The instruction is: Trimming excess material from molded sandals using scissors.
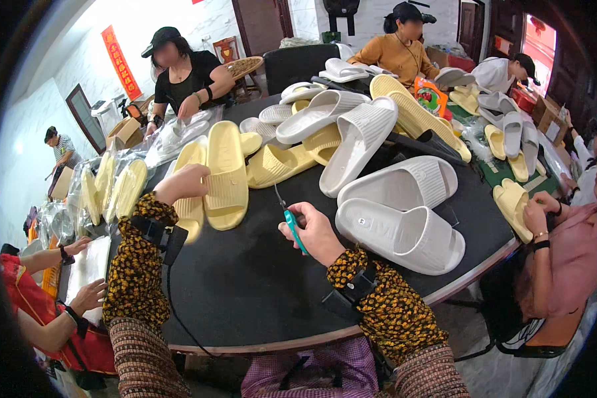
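Observation:
My left hand [184, 183] is closed at the edge of a yellow slipper [227, 149], its fingertips against the slipper's strap. A second yellow slipper [192, 213] lies partly hidden behind that hand. My right hand [318, 233] grips a slim tool with a teal handle [292, 229] and a thin metal tip, which points up and away from me. The tip is apart from the slippers; its exact kind is too small to tell. Right of this hand lie two light grey slippers [399, 234], one overlapping the other. A yellow slipper [276, 167] rests beyond the tool.
Grey and yellow slippers [322, 114] are heaped across the far side of the black table [245, 292]. Bagged yellow slippers [127, 189] stand at left. Co-workers sit or stand around; one at right handles a yellow slipper [512, 207], another at left touches a white sheet [88, 268].

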`<state>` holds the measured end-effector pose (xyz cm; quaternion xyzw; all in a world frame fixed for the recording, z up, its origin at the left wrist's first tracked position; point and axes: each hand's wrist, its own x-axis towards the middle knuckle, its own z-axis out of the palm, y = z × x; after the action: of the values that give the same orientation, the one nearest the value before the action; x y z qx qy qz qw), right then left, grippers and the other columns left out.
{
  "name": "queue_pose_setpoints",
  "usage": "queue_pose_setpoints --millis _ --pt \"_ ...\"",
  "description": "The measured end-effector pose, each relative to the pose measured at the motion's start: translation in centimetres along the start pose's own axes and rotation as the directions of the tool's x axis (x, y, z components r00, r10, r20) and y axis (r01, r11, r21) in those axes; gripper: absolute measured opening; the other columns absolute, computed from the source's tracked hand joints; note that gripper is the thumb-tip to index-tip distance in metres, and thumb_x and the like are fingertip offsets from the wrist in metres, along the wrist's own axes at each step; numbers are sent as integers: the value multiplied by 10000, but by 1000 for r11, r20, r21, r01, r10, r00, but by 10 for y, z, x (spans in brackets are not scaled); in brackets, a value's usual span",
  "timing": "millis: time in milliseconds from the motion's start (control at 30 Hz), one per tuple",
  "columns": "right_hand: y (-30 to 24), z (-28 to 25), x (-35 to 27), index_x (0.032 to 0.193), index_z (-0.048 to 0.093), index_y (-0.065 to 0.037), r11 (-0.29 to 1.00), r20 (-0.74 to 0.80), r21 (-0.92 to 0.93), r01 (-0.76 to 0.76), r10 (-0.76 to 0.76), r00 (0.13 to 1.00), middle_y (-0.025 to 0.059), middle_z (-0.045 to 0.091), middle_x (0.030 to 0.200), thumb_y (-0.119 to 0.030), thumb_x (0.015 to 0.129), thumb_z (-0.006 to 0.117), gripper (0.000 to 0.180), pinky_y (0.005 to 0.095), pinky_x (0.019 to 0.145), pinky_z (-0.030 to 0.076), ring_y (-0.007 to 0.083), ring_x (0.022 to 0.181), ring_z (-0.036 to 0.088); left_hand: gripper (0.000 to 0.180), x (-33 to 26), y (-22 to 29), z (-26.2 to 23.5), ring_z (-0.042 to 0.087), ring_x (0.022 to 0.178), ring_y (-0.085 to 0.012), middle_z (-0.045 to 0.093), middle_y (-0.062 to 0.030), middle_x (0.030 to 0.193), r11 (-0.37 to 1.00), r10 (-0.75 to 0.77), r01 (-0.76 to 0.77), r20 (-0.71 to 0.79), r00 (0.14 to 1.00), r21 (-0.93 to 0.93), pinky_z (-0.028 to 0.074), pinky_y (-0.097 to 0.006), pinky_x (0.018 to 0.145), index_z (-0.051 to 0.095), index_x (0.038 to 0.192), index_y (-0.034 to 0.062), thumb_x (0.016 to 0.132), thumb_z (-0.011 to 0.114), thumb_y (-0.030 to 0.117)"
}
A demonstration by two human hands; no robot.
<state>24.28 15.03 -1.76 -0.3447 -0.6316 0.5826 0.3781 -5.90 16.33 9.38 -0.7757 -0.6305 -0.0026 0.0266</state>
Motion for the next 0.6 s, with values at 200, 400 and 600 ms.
queue_pose_setpoints --millis 200,400,600 --pt "10 -4 3 1081 518 19 995 -64 20 102 -101 993 68 606 763 -211 787 705 418 240 500 453 98 607 555 242 -29 49 -10 578 534 -123 600 -73 662 744 -279 437 359 890 -506 468 -245 475 570 844 -67 782 610 163" --pt "0 -1 1 1094 511 42 996 -46 71 50 -47 998 97 621 777 -162 785 690 411 250 504 471 108 581 576 255 -58 54 39 547 521 -119 571 -66 630 732 -275 365 240 931 -576 427 -272 468 567 864 -77 799 568 169" --pt "6 -7 2 1097 511 21 998 -32 29 60 -59 998 81 617 774 -172 789 682 401 241 537 461 96 610 560 241 -50 70 26 524 535 -104 564 -60 640 814 -217 354 325 921 -461 405 -279 472 600 863 -12 823 548 220"
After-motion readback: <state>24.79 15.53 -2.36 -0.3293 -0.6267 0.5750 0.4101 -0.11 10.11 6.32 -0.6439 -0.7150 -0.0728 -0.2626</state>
